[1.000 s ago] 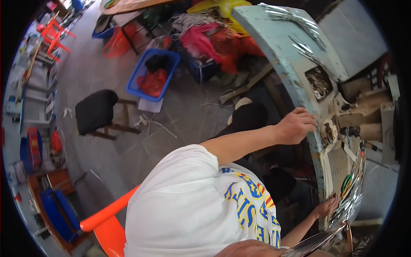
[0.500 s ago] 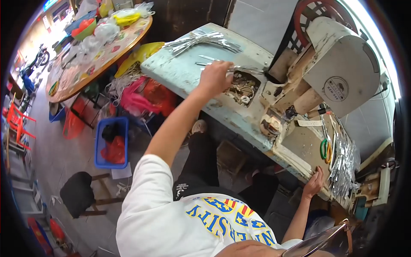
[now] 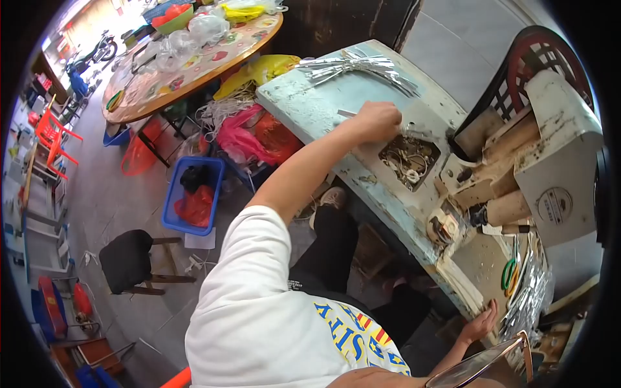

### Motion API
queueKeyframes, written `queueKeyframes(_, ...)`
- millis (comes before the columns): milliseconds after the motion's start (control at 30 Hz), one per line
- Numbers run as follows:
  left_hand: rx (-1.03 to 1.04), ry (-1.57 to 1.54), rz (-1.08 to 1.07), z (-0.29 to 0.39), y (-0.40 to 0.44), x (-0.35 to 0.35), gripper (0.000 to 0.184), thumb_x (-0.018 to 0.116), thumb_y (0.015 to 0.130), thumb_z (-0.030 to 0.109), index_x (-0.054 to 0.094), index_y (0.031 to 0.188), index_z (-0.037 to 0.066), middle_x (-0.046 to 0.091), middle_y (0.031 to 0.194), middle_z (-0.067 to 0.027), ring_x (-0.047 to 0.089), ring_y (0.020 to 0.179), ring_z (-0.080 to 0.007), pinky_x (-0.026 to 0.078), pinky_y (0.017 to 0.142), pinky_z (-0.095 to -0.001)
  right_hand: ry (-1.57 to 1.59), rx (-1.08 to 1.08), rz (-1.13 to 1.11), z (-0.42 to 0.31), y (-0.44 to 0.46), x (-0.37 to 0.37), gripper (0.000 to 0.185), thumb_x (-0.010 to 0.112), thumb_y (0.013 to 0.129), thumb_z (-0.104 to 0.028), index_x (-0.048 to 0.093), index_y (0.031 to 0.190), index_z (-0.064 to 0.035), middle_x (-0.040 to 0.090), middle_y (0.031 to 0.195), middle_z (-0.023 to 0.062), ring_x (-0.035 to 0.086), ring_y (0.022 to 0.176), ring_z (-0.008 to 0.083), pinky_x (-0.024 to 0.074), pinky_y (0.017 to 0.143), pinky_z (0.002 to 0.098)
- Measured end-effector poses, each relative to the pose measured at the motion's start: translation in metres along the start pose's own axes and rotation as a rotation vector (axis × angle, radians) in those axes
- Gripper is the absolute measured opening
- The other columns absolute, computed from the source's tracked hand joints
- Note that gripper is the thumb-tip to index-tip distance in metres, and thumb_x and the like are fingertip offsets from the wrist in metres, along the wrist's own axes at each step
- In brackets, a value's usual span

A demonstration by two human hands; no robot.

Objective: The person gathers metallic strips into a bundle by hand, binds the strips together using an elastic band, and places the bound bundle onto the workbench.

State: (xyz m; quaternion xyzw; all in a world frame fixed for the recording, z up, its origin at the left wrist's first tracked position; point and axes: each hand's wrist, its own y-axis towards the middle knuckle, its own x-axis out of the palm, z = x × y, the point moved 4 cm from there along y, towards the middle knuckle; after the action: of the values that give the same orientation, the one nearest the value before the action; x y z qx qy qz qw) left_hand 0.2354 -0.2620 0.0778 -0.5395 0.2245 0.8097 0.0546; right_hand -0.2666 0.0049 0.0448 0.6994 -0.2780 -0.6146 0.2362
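My left hand [image 3: 378, 123] is closed over the pale blue worktable [image 3: 304, 97], beside the square opening with metal parts [image 3: 411, 158]. Ends of silver strips [image 3: 346, 113] stick out from it on the left. Another fanned bunch of silver strips [image 3: 362, 64] lies further back on the table. My right hand [image 3: 482, 323] rests at the near right edge with fingers apart, close to a heap of silver strips [image 3: 524, 291] and green-handled scissors [image 3: 509, 275]. The sewing machine [image 3: 550, 187] stands right of the opening.
A round table [image 3: 187, 68] holding plastic bags stands at the back left. On the floor are a blue basket [image 3: 166, 207] with a red bag in it, a dark-seated stool [image 3: 126, 260] and pink and red bags [image 3: 239, 136]. A black and red basket [image 3: 543, 61] is behind the machine.
The view has swung towards the worktable. My left hand has moved from the table's front edge to the smaller strip bunch and closed on it. My right hand remains at the near right edge.
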Motion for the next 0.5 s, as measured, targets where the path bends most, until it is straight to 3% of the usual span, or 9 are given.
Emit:
queueKeyframes(100,0.005,-0.116,-0.069,0.011,-0.028,-0.025,0.035,0.063,0.076,0.038,0.064,0.097,0.011,0.059,0.095,-0.0118,0.057,0.093,-0.0286,0.046,0.078,-0.0378,0.0,0.026,-0.012,-0.004,0.003,-0.006,0.03,0.037,0.088,-0.009,0.058,0.106,0.0011,0.057,0.112,0.0159,0.053,0.105,0.0318,0.0388,0.09,0.0386)
queueKeyframes(233,-0.025,-0.048,0.28,-0.046,0.006,-0.04,0.045,0.067,0.073,0.04,0.061,0.105,0.008,0.056,0.108,-0.0132,0.054,0.101,-0.0311,0.045,0.084,-0.0364,0.009,0.04,-0.024,-0.008,0.004,-0.005,0.029,0.038,0.087,-0.009,0.058,0.106,0.0013,0.057,0.113,0.0156,0.053,0.105,0.0318,0.0387,0.09,0.0383)
queueKeyframes(300,-0.24,0.222,0.274,-0.083,0.027,-0.055,0.053,0.068,0.072,0.037,0.055,0.114,0.008,0.052,0.117,-0.0123,0.05,0.108,-0.0309,0.043,0.088,-0.0386,-0.014,0.017,-0.017,-0.014,0.004,-0.008,0.028,0.038,0.087,-0.008,0.058,0.104,0.0014,0.058,0.111,0.0154,0.053,0.103,0.032,0.0391,0.09,0.0381)
queueKeyframes(433,-0.41,0.338,0.367,-0.142,0.048,-0.037,0.044,0.063,0.072,0.022,0.055,0.112,0.007,0.051,0.121,-0.0139,0.046,0.115,-0.0297,0.034,0.095,-0.054,0.021,0.071,-0.02,-0.015,0.007,-0.008,0.028,0.039,0.086,-0.01,0.058,0.103,0.0012,0.058,0.11,0.0149,0.053,0.103,0.0315,0.0384,0.09,0.0383)
queueKeyframes(500,-0.505,0.216,0.138,-0.158,0.058,-0.028,0.046,0.064,0.07,0.024,0.055,0.112,0.008,0.053,0.117,-0.0143,0.047,0.114,-0.0311,0.029,0.095,-0.06,-0.012,0.064,-0.025,-0.021,0.01,-0.01,0.028,0.039,0.086,-0.011,0.058,0.103,0.0009,0.058,0.111,0.0148,0.053,0.104,0.0313,0.0382,0.09,0.0381)
